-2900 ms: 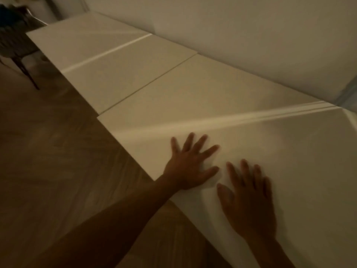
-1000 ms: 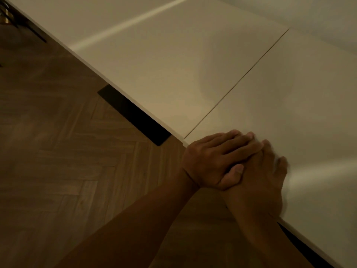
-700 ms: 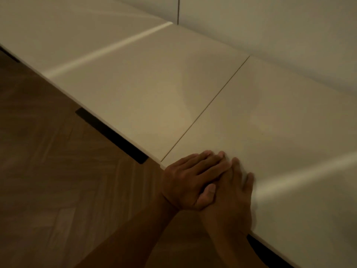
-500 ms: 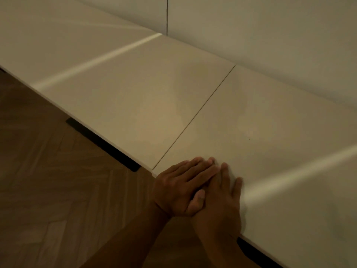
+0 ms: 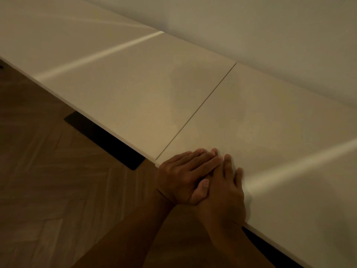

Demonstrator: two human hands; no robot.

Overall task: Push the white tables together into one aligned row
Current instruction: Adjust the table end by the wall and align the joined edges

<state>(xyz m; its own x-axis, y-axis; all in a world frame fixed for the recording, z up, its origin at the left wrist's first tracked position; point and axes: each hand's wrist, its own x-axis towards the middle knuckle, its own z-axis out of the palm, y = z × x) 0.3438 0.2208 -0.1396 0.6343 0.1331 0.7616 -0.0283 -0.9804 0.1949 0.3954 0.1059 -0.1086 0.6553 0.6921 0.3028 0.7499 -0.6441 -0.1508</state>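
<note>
**White desks in a row, two hands stacked on the near corner**

The white desks stand side by side along a pale wall. Two desk tops can be counted with certainty: the left desk and the right desk. They meet at one thin dark seam, and their front edges look level at this seam. A bright stripe crosses the left top, and I cannot tell if it is light or another joint. A second bright stripe crosses the right top.

Two hands are visible, both on the front left corner of the right desk, just beside the seam. The right hand lies flat on the top with straight, slightly spread fingers. The left hand rests on top of it, fingers stretched and close together, thumb across the back of the right hand. Neither hand grips anything.

Under the front edges two dark flat desk feet show, one at the left and one at the lower right, on a wooden herringbone floor.

No writing, brand or label can be read anywhere.
</note>
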